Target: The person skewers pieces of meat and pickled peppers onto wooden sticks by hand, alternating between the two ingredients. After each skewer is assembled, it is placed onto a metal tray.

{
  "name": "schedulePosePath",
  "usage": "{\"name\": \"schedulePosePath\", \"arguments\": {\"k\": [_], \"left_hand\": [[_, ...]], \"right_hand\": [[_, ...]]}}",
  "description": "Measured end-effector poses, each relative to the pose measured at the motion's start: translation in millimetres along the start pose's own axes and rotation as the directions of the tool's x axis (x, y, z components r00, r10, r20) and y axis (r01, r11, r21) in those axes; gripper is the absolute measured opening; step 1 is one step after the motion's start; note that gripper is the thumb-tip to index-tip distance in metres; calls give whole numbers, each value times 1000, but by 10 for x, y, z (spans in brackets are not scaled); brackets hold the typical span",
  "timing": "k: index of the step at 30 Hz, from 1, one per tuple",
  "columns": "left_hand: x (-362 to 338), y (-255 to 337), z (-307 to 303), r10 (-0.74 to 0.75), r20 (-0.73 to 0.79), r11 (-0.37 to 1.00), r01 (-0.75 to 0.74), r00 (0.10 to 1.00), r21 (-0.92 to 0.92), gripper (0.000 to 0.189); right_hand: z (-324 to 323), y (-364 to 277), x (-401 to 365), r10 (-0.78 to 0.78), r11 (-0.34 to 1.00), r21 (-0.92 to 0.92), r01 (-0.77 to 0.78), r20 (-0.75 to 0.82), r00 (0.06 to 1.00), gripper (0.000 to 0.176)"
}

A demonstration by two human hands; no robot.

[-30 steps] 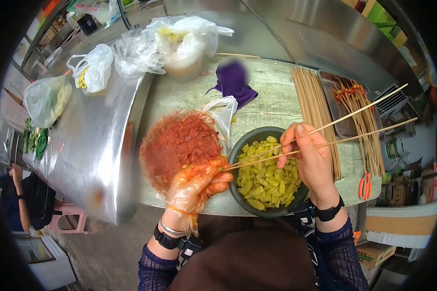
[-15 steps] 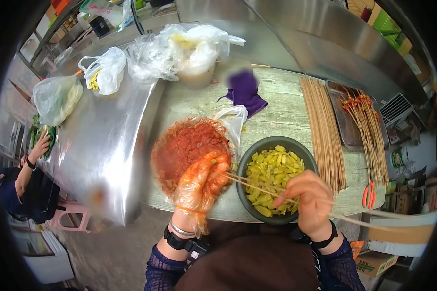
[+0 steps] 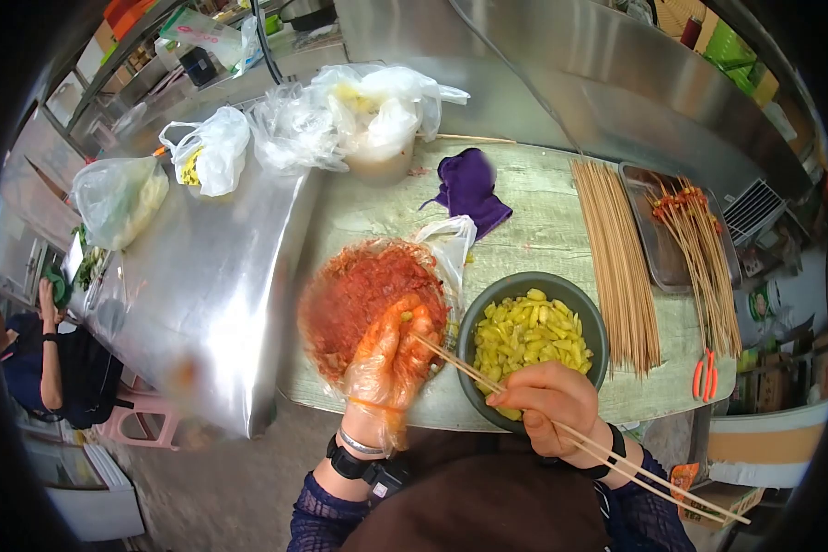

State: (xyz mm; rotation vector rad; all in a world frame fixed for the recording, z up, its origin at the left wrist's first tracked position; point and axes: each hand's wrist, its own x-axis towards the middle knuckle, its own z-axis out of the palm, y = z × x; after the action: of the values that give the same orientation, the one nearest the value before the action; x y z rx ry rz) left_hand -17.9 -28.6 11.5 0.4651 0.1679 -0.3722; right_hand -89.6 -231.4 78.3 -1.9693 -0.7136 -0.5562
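Note:
My left hand [image 3: 394, 359], in a clear plastic glove smeared red, is over the near edge of a bowl of red minced meat [image 3: 377, 285]. Its fingers are curled round a small green piece [image 3: 407, 316]. My right hand [image 3: 550, 405] is closed on two thin wooden skewers [image 3: 616, 463], whose upper ends reach to the gloved fingers. Between and beyond my hands stands a dark bowl [image 3: 601, 354] holding cut green peppers [image 3: 529, 340].
Loose skewers [image 3: 616, 267] lie right of the bowls, beside a metal tray [image 3: 662, 248] with filled skewers [image 3: 695, 230] and orange-handled scissors [image 3: 706, 375]. A purple cloth [image 3: 471, 191] and plastic bags [image 3: 368, 101] are behind. A co-worker [image 3: 51, 359] is at far left.
My right hand has moved down and left, the skewers now steeper with their tips at the left glove. The view has shifted slightly. The co-worker's arm has changed position.

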Motion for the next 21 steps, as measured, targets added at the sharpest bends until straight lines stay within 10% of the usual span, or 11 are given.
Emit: {"name": "schedulePosePath", "arguments": {"k": [21], "left_hand": [[118,-80,82,196,-187,981,-192,963,40,28]], "right_hand": [[358,52,109,-150,976,-149,160,75,986,26]]}}
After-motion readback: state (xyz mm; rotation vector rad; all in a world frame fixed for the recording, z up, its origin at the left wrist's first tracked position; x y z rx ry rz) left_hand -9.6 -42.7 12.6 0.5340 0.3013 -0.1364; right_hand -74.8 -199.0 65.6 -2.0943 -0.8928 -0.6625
